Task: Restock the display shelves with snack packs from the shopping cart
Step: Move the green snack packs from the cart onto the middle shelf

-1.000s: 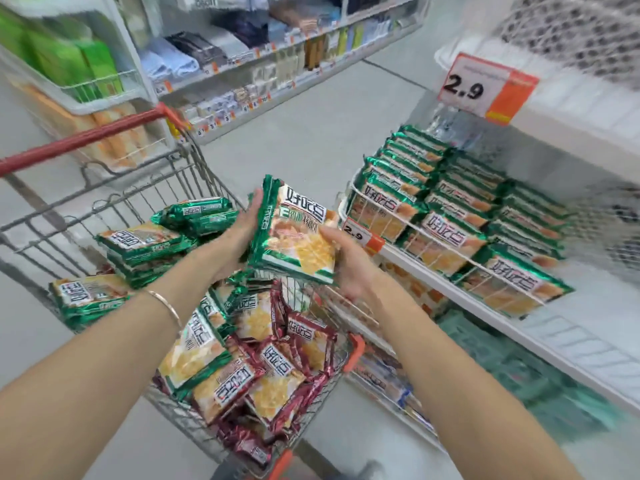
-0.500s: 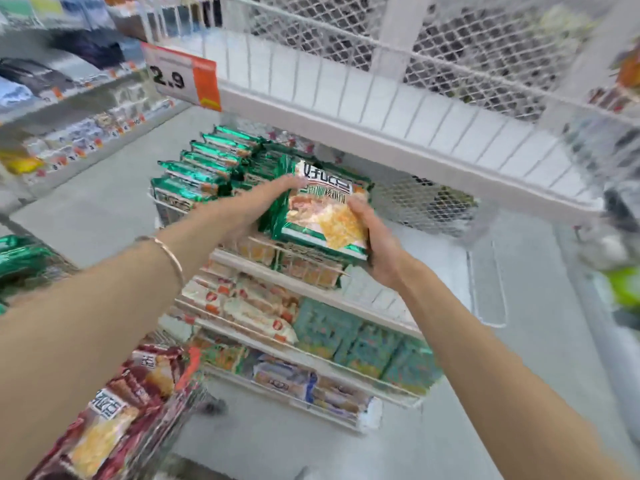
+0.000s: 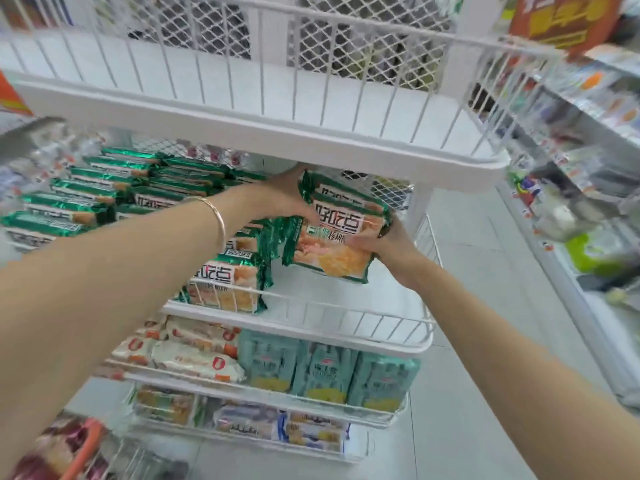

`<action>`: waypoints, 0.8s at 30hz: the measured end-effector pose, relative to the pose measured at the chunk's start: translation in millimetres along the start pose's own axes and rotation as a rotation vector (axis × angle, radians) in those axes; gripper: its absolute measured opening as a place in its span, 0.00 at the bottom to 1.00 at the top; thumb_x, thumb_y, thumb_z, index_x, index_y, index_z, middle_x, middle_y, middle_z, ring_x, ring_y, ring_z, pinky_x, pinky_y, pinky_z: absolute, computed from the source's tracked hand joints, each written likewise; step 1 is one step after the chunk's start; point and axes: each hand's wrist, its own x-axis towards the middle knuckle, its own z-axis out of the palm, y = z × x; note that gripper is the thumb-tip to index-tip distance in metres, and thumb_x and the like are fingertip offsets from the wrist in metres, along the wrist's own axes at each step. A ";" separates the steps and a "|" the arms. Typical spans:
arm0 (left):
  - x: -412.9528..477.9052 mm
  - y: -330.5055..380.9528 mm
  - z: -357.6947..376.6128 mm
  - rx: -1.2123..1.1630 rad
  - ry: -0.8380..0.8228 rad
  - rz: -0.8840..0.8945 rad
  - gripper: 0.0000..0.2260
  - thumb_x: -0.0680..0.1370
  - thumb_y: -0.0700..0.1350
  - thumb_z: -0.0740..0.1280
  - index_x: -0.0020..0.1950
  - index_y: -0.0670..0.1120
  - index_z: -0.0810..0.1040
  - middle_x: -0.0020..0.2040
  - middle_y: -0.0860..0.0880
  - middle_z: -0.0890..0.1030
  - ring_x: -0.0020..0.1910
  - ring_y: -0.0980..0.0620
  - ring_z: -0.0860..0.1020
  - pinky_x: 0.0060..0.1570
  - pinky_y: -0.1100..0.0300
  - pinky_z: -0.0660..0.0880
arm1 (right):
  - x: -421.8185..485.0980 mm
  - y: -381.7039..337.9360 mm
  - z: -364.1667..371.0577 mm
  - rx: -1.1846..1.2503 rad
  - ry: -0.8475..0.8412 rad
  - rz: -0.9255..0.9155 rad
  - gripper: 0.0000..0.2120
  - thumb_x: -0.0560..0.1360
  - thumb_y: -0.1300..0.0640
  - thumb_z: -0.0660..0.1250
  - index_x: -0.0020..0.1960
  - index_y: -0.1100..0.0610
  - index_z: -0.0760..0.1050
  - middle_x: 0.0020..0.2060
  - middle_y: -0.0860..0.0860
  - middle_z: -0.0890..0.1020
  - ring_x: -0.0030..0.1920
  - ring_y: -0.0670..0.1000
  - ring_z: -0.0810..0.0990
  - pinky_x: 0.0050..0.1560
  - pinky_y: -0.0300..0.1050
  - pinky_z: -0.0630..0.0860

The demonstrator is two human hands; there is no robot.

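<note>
Hands meet around a small stack of green snack packs (image 3: 334,233), at least 2 by the look of it: the left hand (image 3: 282,199) clasps the upper left edge, the right hand (image 3: 391,242) grips the lower right corner. The stack hangs tilted above the bare right end of the middle shelf (image 3: 339,318), just right of the packs already on display (image 3: 225,282) and under the empty top shelf (image 3: 263,133). This looks like the placing step. Next, the stack probably needs lowering flat behind the wire rail, snug beside the neighbouring row. The shopping cart (image 3: 81,452) shows blurred at the lower left.
</note>
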 end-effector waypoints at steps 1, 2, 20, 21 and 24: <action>8.7 -0.6 7.0 0.077 0.035 0.037 0.51 0.67 0.47 0.81 0.80 0.56 0.52 0.78 0.47 0.62 0.73 0.45 0.65 0.66 0.56 0.64 | 5.8 7.5 -0.5 -0.016 0.028 -0.014 0.43 0.62 0.68 0.82 0.70 0.60 0.64 0.57 0.56 0.84 0.56 0.58 0.84 0.49 0.52 0.84; 19.0 -4.5 13.9 0.128 0.048 0.066 0.49 0.66 0.46 0.81 0.79 0.55 0.55 0.75 0.46 0.66 0.69 0.45 0.69 0.64 0.57 0.65 | 11.8 14.0 0.4 -0.052 0.072 -0.020 0.44 0.64 0.70 0.80 0.72 0.59 0.61 0.58 0.56 0.83 0.56 0.57 0.84 0.46 0.48 0.84; 101.8 -64.5 51.8 1.105 0.178 -0.015 0.62 0.62 0.72 0.73 0.81 0.49 0.39 0.82 0.47 0.45 0.80 0.44 0.50 0.72 0.31 0.58 | 122.4 72.7 12.6 -1.669 -0.110 -0.774 0.57 0.68 0.31 0.70 0.81 0.49 0.39 0.80 0.61 0.52 0.79 0.67 0.50 0.73 0.76 0.44; 102.7 -62.4 53.1 1.116 0.202 -0.011 0.62 0.62 0.71 0.74 0.81 0.49 0.40 0.82 0.47 0.46 0.80 0.44 0.52 0.72 0.32 0.60 | 126.9 74.6 16.0 -1.718 -0.060 -0.780 0.59 0.65 0.29 0.72 0.81 0.50 0.41 0.79 0.62 0.58 0.78 0.68 0.56 0.72 0.76 0.49; 103.2 -63.0 51.3 1.135 0.202 -0.003 0.64 0.61 0.71 0.75 0.81 0.49 0.37 0.82 0.48 0.45 0.80 0.44 0.52 0.71 0.33 0.62 | 130.2 82.9 19.8 -1.734 0.032 -0.814 0.61 0.60 0.27 0.75 0.80 0.51 0.47 0.75 0.61 0.67 0.73 0.68 0.66 0.72 0.75 0.56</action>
